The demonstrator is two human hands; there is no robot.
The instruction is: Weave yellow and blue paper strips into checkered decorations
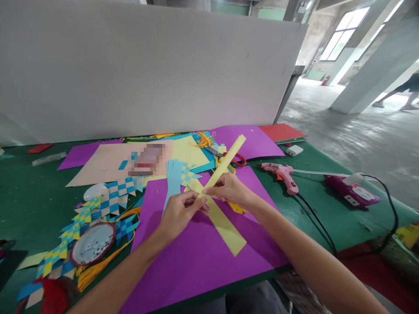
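1. At the far left of the green worktop (19, 192), woven checkered pieces (80, 222) in blue, yellow and pale paper are spread in an overlapping band; a red-rimmed dish (72, 257), dotted inside with small dark pieces, is set beside them; an orange tassel (91, 274) is laid just in front of the dish.
2. Behind these, a peach sheet (94, 161) is laid flat; an item on it is blurred out and cannot be identified.
3. Pale blue strips (175, 174) are laid partly over a large purple sheet (157, 270), by which the middle of the worktop is covered.
4. Above that sheet, the grip of the left hand (185, 207) is closed in a pinch on yellow paper strips (225, 226), near where they cross; whether one folded length or two separate ones are held cannot be told.
5. The same strips are pinched by the right hand (227, 188), thumb on top, just right of the crossing; one arm is angled up and away, the other down toward the near edge.
6. Behind the right hand, red-handled scissors (240, 159) are partly hidden by the raised strip.
7. Farther right, a pink glue gun (278, 171) is rested on its side; a white adapter (294, 150) is placed behind it; a magenta box (350, 192) is seen near the right edge.
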